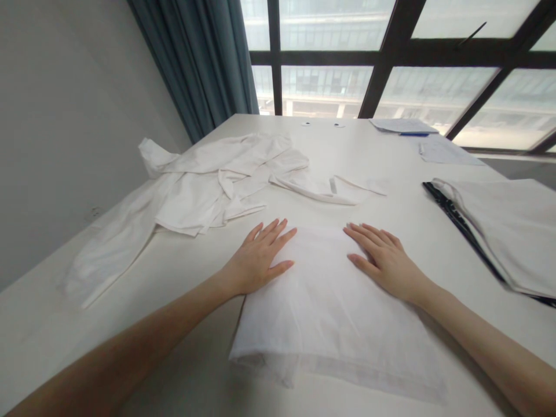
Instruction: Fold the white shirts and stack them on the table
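Note:
A folded white cloth piece (334, 313), thin and slightly see-through at its near edge, lies flat on the white table in front of me. My left hand (260, 258) rests flat on its far left edge with the fingers stretched out. On the far right edge my right hand (384, 258) lies palm down, fingers extended and thumb apart. Neither hand grips anything. The cloth's near edge shows loose layers, and whether it is a garment I cannot tell.
A crumpled white garment (217, 179) spreads over the table's left side, with a narrow white strap (313, 194) beyond my hands. At right lies folded white fabric (516, 226) over something black (464, 229). Papers (403, 125) and a blue pen (413, 134) lie near the window.

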Motion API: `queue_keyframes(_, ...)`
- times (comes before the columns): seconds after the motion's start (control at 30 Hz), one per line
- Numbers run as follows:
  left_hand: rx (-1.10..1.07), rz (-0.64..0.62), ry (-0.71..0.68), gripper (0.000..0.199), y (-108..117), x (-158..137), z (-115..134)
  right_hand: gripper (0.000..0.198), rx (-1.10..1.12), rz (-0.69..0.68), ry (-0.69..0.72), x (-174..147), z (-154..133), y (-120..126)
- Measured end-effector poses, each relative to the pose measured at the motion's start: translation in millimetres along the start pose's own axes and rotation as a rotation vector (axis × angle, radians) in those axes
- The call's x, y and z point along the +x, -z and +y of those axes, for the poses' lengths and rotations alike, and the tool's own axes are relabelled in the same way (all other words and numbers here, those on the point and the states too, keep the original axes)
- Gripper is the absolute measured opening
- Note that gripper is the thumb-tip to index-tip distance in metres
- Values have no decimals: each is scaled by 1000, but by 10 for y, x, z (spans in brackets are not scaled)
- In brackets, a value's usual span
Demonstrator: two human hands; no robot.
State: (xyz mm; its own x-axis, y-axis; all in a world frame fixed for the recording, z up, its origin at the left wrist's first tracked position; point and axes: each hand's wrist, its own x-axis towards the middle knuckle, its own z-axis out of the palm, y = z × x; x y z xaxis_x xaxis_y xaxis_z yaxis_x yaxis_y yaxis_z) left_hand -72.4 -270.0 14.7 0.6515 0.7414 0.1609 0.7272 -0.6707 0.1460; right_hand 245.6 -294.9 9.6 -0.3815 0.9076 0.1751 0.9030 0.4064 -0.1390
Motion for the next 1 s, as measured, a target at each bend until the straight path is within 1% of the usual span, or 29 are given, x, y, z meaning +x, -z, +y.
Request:
queue_keyframes(0.17, 25, -2, -1, 60, 8, 2, 8, 53, -4, 0, -13, 4, -20, 7)
queue_keyframes(0.3, 105, 59, -13, 59, 55, 9, 56, 53, -33, -4, -19, 5, -26, -6)
queue_keyframes(0.4, 78, 90, -81, 47, 101, 5, 169, 54, -45, 1, -20, 1, -30, -17)
queue_keyframes(0.5, 12, 55, -151, 44, 128, -31, 345, 54, -46, 9, -19, 1, -34, -21)
queue_keyframes(0.57, -4, -3, -178, 53, 122, -69, 453, 53, -47, 17, -14, 9, -32, -20)
queue_keyframes(0.63, 5, -59, -187, 68, 99, -100, 511, 52, -60, 44, -15, 24, -30, -9)
queue_keyframes(0.7, 17, -93, -183, 80, 66, -106, 503, 49, -79, 102, -22, 42, -39, 14)
queue_keyframes(0.73, 22, -100, -180, 82, 49, -99, 476, 46, -84, 135, -18, 47, -54, 31)
queue_keyframes(0.8, 34, -101, -165, 84, 20, -65, 392, 41, -68, 191, 22, 48, -108, 70)
queue_keyframes(0.87, 60, -91, -131, 82, 4, -18, 291, 38, 3, 199, 110, 34, -192, 107)
queue_keyframes(1.0, 109, -65, -53, 76, 7, 52, 131, 36, 199, 76, 332, -2, -352, 136)
